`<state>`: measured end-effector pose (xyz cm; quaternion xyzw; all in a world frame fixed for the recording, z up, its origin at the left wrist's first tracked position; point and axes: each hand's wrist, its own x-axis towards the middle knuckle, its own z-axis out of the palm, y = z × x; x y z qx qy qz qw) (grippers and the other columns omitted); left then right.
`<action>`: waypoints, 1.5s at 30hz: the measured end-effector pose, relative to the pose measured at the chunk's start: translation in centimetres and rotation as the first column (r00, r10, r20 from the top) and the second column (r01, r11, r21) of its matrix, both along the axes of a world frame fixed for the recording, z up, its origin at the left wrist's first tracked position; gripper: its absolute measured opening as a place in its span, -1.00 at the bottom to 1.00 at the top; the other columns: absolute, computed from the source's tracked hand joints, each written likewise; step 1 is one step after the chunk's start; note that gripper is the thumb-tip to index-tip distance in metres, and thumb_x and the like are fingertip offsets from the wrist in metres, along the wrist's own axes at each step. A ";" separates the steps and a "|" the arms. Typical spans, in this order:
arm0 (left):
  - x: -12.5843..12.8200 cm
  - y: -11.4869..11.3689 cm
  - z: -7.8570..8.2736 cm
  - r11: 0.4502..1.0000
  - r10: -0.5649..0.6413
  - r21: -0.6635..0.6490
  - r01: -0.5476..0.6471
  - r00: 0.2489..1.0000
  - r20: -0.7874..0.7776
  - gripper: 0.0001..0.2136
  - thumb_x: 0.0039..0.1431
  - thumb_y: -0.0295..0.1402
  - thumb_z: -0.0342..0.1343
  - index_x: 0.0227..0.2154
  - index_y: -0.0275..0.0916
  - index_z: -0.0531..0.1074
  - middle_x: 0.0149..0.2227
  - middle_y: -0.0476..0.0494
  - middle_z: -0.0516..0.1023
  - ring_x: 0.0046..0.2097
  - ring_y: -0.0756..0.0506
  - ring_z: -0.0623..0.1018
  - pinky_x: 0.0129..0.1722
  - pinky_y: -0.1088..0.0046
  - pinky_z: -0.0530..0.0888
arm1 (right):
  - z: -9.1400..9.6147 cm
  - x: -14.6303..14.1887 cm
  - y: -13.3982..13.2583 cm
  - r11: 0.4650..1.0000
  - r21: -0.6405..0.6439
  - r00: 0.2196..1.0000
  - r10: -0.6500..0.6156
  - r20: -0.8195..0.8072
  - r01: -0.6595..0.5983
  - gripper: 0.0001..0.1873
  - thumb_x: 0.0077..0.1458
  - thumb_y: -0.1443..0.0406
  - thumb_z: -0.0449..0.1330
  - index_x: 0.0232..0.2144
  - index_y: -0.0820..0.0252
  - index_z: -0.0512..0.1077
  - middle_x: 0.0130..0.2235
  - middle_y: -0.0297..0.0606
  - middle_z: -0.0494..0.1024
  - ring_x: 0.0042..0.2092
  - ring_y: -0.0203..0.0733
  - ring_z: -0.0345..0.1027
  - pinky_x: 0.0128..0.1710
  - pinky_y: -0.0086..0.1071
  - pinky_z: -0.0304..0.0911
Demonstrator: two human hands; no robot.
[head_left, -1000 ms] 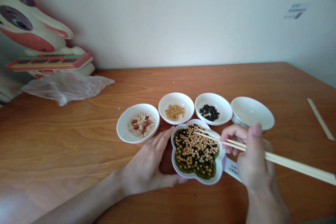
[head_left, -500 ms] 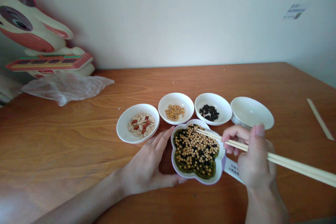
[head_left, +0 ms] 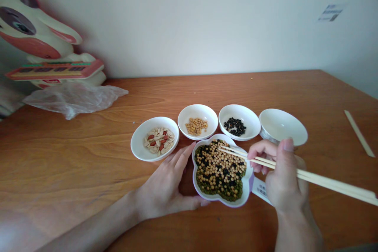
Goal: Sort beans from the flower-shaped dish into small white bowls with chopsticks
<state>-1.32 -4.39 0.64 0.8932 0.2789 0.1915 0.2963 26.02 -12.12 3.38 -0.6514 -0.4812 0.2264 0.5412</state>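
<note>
A flower-shaped bowl (head_left: 247, 199), white inside with a purple outside, holds soybeans, black beans and mung beans mixed together. My left hand (head_left: 167, 189) steadies it from the left, fingertips at the upper side and thumb at the lower rim. Closed around a pair of pale wooden chopsticks (head_left: 327, 181) is my right hand (head_left: 285, 177), at the bowl's right. The chopstick tips reach among the soybeans near the top of the bowl, slightly apart. Whether a bean is pinched between them is too small to tell.
Behind stand white bowls: one with peanuts (head_left: 133, 145), one with yellow beans (head_left: 181, 116), one with black beans (head_left: 223, 114), and an empty bowl (head_left: 283, 124). A plastic bag (head_left: 76, 98) and cow toy (head_left: 56, 43) are left. A wooden strip (head_left: 358, 133) lies right.
The chopstick tips have spread slightly apart, and their rear ends have shifted. My right hand has moved a little to the left. My left hand and the bowls stay as they were.
</note>
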 end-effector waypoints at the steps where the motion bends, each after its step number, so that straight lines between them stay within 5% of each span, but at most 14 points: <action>1: 0.0 0.0 0.0 1.000 0.000 0.005 0.000 1.000 0.002 0.16 0.09 0.00 0.52 0.56 -0.10 -0.13 0.47 -0.41 0.31 0.44 -0.43 0.42 0.46 -0.06 0.41 | 0.0 0.0 0.0 1.000 0.002 1.000 -0.005 0.000 0.005 -0.09 0.45 -0.26 -0.25 -0.56 0.14 0.55 -0.62 -0.23 0.45 -0.57 -0.23 0.30 -0.60 -0.35 0.14; 18: -0.1 0.1 -0.2 1.000 0.003 0.006 -0.003 1.000 -0.011 0.17 0.09 0.02 0.52 0.55 -0.10 -0.14 0.49 -0.41 0.28 0.45 -0.42 0.40 0.47 -0.06 0.39 | 1.1 -0.3 0.1 0.976 0.181 0.991 -0.110 -0.080 0.123 -0.05 0.38 -0.32 -0.23 -0.63 0.13 0.55 -0.65 -0.16 0.48 -0.58 -0.18 0.36 -0.61 -0.33 0.20; 26: -0.2 0.0 -0.6 1.000 0.003 -0.019 -0.003 1.000 0.006 0.16 0.09 0.02 0.52 0.56 -0.12 -0.11 0.50 -0.38 0.26 0.48 -0.40 0.36 0.50 -0.02 0.36 | 1.1 -4.0 1.5 0.910 0.293 0.954 -0.254 -0.161 0.292 -0.07 0.40 -0.32 -0.28 -0.58 0.13 0.49 -0.60 -0.21 0.47 -0.54 -0.13 0.40 -0.52 -0.26 0.23; 31: -0.2 0.0 -0.7 1.000 0.007 -0.015 -0.007 1.000 0.004 0.16 0.09 0.01 0.51 0.56 -0.11 -0.11 0.51 -0.37 0.25 0.48 -0.40 0.36 0.50 -0.02 0.36 | 1.2 -4.7 2.0 0.937 0.241 0.959 -0.211 -0.190 0.254 -0.18 0.43 -0.26 -0.12 -0.50 0.17 0.54 -0.59 -0.26 0.50 -0.53 -0.21 0.35 -0.52 -0.31 0.17; 37: -0.2 -0.1 -0.6 1.000 0.013 -0.021 -0.013 1.000 0.006 0.17 0.07 0.02 0.52 0.56 -0.13 -0.11 0.50 -0.38 0.27 0.47 -0.40 0.36 0.50 -0.03 0.36 | 1.6 -4.3 1.9 0.929 0.276 0.956 -0.186 -0.229 0.247 -0.14 0.45 -0.25 -0.18 -0.53 0.16 0.54 -0.62 -0.28 0.47 -0.56 -0.24 0.31 -0.55 -0.34 0.15; 45: -0.1 0.1 -0.5 1.000 -0.009 -0.001 0.009 1.000 0.024 0.15 0.10 0.04 0.50 0.55 -0.11 -0.13 0.48 -0.38 0.29 0.45 -0.38 0.40 0.48 -0.01 0.38 | 1.6 -2.7 0.6 0.972 0.200 0.989 -0.105 -0.106 0.124 -0.09 0.43 -0.28 -0.15 -0.57 0.17 0.62 -0.64 -0.22 0.49 -0.57 -0.24 0.31 -0.59 -0.35 0.16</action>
